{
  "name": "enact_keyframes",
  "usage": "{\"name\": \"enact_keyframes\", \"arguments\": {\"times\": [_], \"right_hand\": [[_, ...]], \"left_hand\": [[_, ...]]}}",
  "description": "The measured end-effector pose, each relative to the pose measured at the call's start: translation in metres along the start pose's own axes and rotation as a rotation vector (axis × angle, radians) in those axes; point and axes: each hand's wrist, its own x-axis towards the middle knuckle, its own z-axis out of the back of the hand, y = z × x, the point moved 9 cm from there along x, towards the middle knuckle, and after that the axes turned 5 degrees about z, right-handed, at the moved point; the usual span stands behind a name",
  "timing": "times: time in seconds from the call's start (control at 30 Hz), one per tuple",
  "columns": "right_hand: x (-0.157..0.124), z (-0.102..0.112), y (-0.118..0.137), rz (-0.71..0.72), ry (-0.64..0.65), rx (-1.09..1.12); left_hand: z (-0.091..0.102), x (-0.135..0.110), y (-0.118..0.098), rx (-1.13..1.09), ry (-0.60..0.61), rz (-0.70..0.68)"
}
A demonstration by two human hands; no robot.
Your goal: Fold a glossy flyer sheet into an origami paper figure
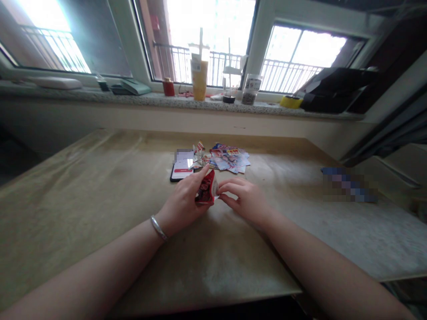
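Note:
A small red printed packet (206, 189) is upright over the middle of the table, with a pale strip along its right side. My left hand (185, 195), with a silver bangle at the wrist, is wrapped round it from the left. At the right edge of the packet, the thumb and fingertips of my right hand (245, 195) pinch the pale strip. Just beyond my hands lie crumpled printed wrappers (199, 153) and a fanned pile of colourful printed cards (231, 159). A phone (182, 165) with a lit screen rests left of the wrappers.
The table (100, 191) runs up to a wall under a window. A blurred blue item (348, 183) lies on the right. Along the stone sill (180, 98) stand a tall cup of yellow drink (199, 75), a red jar (168, 87), yellow tape (291, 102) and a black bag (333, 91).

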Motion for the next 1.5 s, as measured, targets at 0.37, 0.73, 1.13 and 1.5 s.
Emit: {"name": "enact_keyframes", "arguments": {"times": [0.37,0.73,1.13,1.5], "right_hand": [[-0.005,-0.012,-0.026,-0.277,0.024,0.184],[-0.012,-0.022,-0.056,-0.489,-0.018,0.290],[-0.017,-0.031,-0.063,-0.519,0.099,0.222],[-0.014,-0.036,-0.061,-0.520,0.140,0.168]], "left_hand": [[-0.003,-0.002,0.002,0.070,0.020,-0.012],[-0.012,-0.003,0.001,0.140,0.107,-0.020],[-0.030,-0.009,-0.012,0.346,0.257,-0.132],[-0.045,-0.015,-0.018,0.328,0.412,-0.176]]}}
